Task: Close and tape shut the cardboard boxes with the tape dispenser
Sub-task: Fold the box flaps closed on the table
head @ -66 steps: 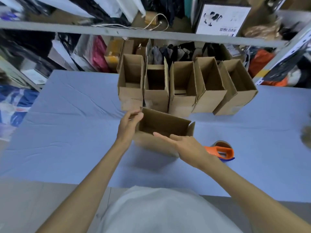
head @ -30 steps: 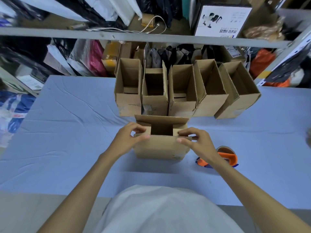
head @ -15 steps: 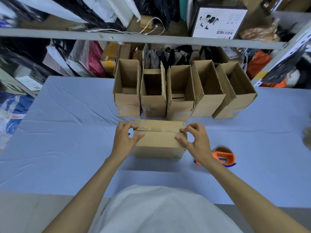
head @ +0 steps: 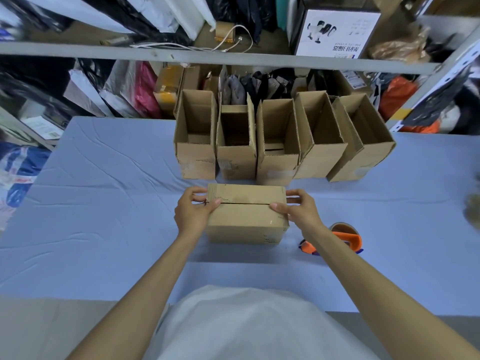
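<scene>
A small cardboard box (head: 246,219) stands on the blue table in front of me, its two top flaps folded down and meeting in a seam across the middle. My left hand (head: 193,211) grips the box's left end, thumb pressing on the seam. My right hand (head: 298,210) grips the right end the same way, thumb on top and fingers round the side. An orange tape dispenser (head: 340,239) lies on the table just right of my right wrist, partly hidden by it. Neither hand touches it.
Several open cardboard boxes (head: 278,141) stand in a row just behind the closed box. Behind them a metal shelf rail (head: 181,54) fronts cluttered shelves of bags and packages. The blue tablecloth (head: 104,203) spreads wide to the left and right.
The far flap has come down onto the near flap, closing the box top. Both hands shifted from folding the flaps to holding the box ends with thumbs on the seam.
</scene>
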